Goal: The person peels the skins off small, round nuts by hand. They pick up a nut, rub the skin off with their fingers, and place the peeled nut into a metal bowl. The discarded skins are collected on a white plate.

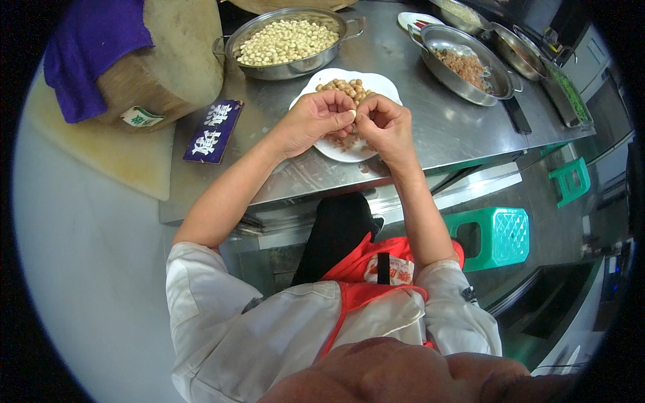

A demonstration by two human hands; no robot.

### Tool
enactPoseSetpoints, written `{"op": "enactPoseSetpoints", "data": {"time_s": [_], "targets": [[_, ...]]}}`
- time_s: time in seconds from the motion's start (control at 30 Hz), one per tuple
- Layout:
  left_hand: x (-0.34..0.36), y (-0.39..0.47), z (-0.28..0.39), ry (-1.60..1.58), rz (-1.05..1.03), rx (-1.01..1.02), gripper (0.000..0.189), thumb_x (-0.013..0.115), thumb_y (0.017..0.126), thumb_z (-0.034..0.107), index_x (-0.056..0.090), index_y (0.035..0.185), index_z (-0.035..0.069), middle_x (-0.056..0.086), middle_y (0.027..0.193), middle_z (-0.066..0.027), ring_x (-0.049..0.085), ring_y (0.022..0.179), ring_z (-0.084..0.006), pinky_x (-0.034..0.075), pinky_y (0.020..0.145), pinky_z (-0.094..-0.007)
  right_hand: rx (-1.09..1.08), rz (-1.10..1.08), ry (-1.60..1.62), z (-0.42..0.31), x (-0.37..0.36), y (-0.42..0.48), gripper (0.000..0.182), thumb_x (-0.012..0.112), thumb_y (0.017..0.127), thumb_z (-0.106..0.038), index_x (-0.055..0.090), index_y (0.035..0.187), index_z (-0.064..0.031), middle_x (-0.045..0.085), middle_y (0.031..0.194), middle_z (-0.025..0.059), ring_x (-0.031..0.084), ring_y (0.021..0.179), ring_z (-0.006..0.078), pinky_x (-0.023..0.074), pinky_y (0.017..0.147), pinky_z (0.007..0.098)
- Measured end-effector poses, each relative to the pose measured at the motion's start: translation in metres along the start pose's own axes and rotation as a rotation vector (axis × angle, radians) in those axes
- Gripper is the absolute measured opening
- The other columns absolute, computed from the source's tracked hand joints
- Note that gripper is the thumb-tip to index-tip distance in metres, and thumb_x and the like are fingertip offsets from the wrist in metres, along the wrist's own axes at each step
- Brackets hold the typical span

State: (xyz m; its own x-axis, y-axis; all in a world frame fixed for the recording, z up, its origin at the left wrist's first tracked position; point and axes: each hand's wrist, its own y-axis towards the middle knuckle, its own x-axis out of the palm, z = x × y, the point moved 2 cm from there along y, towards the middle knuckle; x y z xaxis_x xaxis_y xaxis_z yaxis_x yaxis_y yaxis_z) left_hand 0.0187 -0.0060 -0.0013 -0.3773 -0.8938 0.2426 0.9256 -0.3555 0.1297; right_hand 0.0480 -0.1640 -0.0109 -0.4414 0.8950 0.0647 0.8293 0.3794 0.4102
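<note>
Over a white plate (379,81), both hands meet fingertip to fingertip. My left hand (315,118) pinches a small pale peeled peanut (352,114) between thumb and fingers. From the other side, the bent thumb and forefinger of my right hand (387,123) close on the same peanut. Brown unpeeled peanuts (344,86) are heaped on the plate's far part. Loose reddish skins (344,143) lie on its near part, partly hidden by my hands. Behind the plate stands a two-handled steel pan (302,69) full of pale peeled peanuts (287,43).
The plate rests on a steel worktable (383,45). Left are a thick wooden block (186,55) with a purple cloth (95,50) and a purple sign (213,132). Rightward stand a steel pan (486,98) holding peanut skins and a dark flat object (516,115). Green stools (509,237) are below.
</note>
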Motion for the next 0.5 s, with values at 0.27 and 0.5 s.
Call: {"op": "enactPoseSetpoints", "data": {"time_s": [0.27,0.5], "targets": [[0.0011,0.0014,-0.0019,-0.092,-0.014,0.014,0.013,0.056,0.088,0.010,0.055,0.100,0.003,0.058,0.087,-0.0027,0.056,0.078,-0.0086,0.047,0.071,-0.0204,-0.033,0.034,0.020,0.0021,0.0005,0.0023,0.006,0.060,0.077,-0.003,0.056,0.072,-0.0016,0.055,0.070,-0.0030,0.050,0.064,0.0025,0.0391,0.057,0.0165],[-0.0031,0.0023,-0.0050,-0.100,-0.027,-0.008,0.015,0.053,0.090,0.010,0.054,0.104,0.003,0.058,0.091,-0.0039,0.056,0.080,-0.0091,0.047,0.072,-0.0206,-0.027,0.029,0.077,-0.0012,0.0018,0.0006,0.006,0.059,0.078,-0.003,0.056,0.074,-0.0012,0.055,0.071,-0.0024,0.050,0.064,0.0028,0.0399,0.057,0.0168]]}}
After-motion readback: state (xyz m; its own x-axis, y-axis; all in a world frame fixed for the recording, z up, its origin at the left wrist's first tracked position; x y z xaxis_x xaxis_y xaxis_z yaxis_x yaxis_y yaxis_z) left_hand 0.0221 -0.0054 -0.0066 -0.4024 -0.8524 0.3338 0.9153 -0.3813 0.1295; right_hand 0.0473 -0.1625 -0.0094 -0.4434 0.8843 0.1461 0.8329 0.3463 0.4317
